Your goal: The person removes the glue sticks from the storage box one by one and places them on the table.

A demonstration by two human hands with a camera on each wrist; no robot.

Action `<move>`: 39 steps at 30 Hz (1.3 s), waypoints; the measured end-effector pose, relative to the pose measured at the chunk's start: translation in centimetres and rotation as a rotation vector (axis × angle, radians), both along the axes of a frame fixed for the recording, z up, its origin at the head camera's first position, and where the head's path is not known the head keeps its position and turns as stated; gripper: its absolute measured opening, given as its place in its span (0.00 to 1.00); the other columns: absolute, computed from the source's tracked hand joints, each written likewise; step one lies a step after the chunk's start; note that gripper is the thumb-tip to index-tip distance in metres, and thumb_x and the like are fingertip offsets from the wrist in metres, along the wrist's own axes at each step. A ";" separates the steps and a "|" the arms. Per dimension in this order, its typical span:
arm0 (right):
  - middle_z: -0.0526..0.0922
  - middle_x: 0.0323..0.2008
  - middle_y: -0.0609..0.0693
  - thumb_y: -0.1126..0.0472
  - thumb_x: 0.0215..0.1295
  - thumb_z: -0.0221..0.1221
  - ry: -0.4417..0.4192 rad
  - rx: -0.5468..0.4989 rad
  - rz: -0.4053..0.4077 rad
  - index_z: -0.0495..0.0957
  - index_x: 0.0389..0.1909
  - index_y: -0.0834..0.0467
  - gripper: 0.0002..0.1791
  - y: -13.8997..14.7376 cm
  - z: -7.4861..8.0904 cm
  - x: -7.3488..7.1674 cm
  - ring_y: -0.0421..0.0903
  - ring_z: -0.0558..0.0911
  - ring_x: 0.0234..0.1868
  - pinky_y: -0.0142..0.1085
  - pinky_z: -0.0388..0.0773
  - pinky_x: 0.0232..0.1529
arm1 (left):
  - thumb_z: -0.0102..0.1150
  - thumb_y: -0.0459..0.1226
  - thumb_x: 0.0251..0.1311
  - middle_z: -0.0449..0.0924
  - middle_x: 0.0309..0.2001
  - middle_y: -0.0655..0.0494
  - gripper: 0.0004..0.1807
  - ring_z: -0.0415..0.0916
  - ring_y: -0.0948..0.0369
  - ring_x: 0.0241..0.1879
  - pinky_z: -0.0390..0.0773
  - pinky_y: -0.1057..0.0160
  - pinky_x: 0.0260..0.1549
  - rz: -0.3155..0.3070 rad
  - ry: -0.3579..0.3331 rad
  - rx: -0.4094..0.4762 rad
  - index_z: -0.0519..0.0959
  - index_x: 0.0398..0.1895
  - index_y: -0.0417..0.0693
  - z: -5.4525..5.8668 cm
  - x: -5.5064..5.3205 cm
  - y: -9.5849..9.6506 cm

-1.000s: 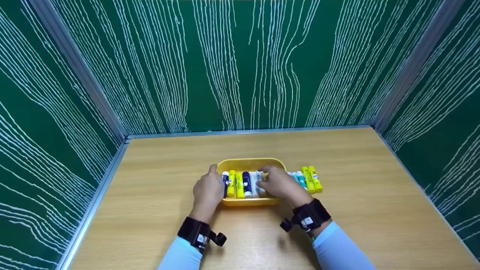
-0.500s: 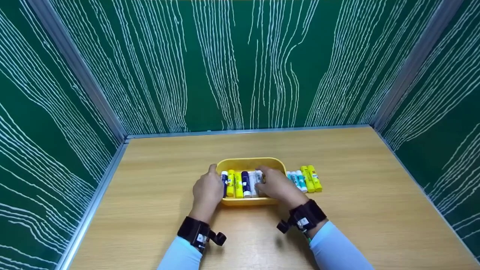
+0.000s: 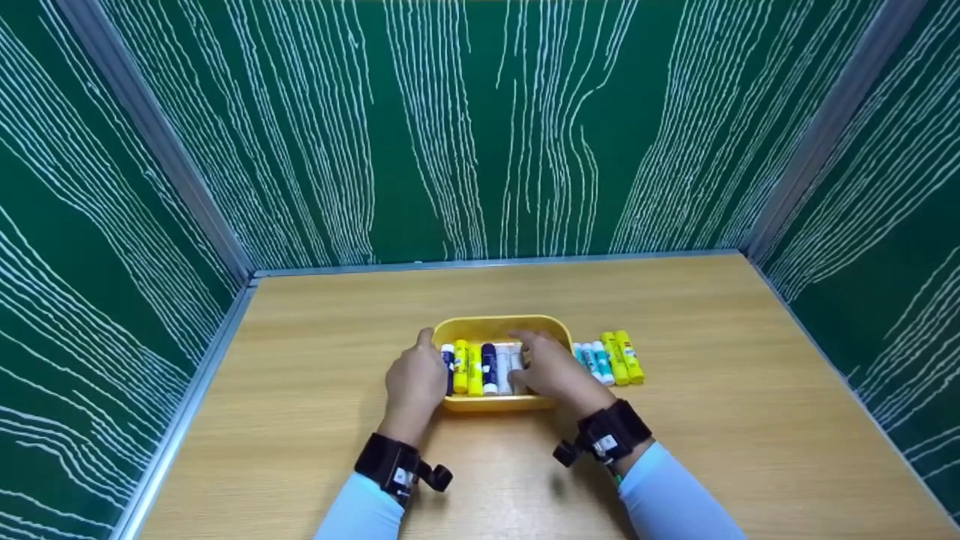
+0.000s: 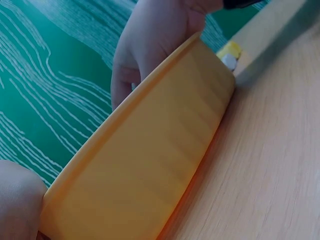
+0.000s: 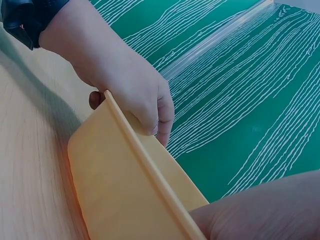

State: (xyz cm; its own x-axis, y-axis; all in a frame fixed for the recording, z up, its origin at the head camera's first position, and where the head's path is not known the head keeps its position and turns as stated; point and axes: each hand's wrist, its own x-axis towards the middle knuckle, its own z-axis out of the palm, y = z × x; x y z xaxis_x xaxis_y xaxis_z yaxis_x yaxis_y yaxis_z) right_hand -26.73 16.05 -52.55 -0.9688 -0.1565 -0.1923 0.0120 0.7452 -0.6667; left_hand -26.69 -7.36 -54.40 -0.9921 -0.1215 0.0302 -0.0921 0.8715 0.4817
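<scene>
A yellow plastic bin (image 3: 501, 403) holds a row of glue sticks lying side by side. From the left come a dark blue stick (image 3: 448, 358), two yellow sticks (image 3: 460, 367), another dark blue stick (image 3: 489, 370) and white sticks (image 3: 503, 371). My left hand (image 3: 415, 379) grips the bin's left wall, thumb outside and fingers over the rim, as the right wrist view shows. My right hand (image 3: 556, 366) reaches over the right side into the bin, index finger and thumb apart, touching the rightmost white stick. Its other fingers are hidden, also behind the bin wall (image 4: 150, 145) in the left wrist view.
Right of the bin, more glue sticks lie on the wooden table (image 3: 315, 360): white ones with teal labels (image 3: 602, 362) and two yellow ones (image 3: 623, 358). Green walls (image 3: 337, 150) with white streaks stand behind and on both sides.
The glue sticks in the bin have shifted slightly left, pushed by my right hand. That hand's index finger has moved a little away from the sticks. My left hand stays in place.
</scene>
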 end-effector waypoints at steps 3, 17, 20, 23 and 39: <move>0.83 0.68 0.57 0.61 0.72 0.77 0.004 -0.007 -0.003 0.71 0.86 0.43 0.44 0.0 0.0 0.1 0.53 0.83 0.58 0.54 0.86 0.70 | 0.43 0.44 0.91 0.91 0.37 0.43 0.26 0.84 0.53 0.29 0.86 0.50 0.31 -0.001 0.008 -0.006 0.70 0.84 0.49 0.0 0.0 0.0; 0.89 0.59 0.57 0.56 0.72 0.77 -0.080 0.004 -0.031 0.76 0.82 0.50 0.39 -0.3 0.0 -0.3 0.52 0.85 0.54 0.50 0.86 0.66 | 0.43 0.43 0.92 0.94 0.46 0.42 0.27 0.86 0.54 0.34 0.90 0.49 0.39 0.013 -0.006 0.009 0.70 0.86 0.47 0.1 0.3 0.2; 0.89 0.59 0.57 0.56 0.72 0.77 -0.083 -0.001 -0.039 0.79 0.78 0.52 0.36 -0.2 0.1 -0.3 0.53 0.85 0.54 0.51 0.86 0.67 | 0.43 0.43 0.92 0.94 0.47 0.42 0.27 0.86 0.54 0.35 0.90 0.49 0.40 0.016 -0.009 0.012 0.70 0.86 0.47 0.3 0.3 0.3; 0.89 0.57 0.56 0.56 0.72 0.77 -0.069 -0.006 -0.047 0.81 0.77 0.53 0.34 0.1 0.2 -0.3 0.53 0.85 0.54 0.50 0.86 0.66 | 0.43 0.43 0.92 0.94 0.47 0.42 0.27 0.86 0.54 0.35 0.90 0.50 0.39 0.015 -0.010 0.010 0.70 0.85 0.47 0.3 0.3 0.4; 0.88 0.61 0.59 0.58 0.79 0.71 -0.016 -0.136 -0.050 0.77 0.79 0.57 0.31 2.0 2.9 -0.3 0.53 0.88 0.52 0.41 0.91 0.39 | 0.46 0.42 0.90 0.91 0.37 0.43 0.25 0.84 0.53 0.29 0.86 0.49 0.31 -0.003 0.044 -0.008 0.73 0.82 0.46 0.1 0.2 0.0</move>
State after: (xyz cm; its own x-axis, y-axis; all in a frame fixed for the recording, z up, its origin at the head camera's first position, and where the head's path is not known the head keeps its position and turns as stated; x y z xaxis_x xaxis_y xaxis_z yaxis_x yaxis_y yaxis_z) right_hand -26.98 18.08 -49.67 -0.9729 -0.1343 -0.1881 0.0580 0.6459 -0.7612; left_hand -26.53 -7.37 -54.25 -0.9902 -0.1177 0.0750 -0.0679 0.8756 0.4782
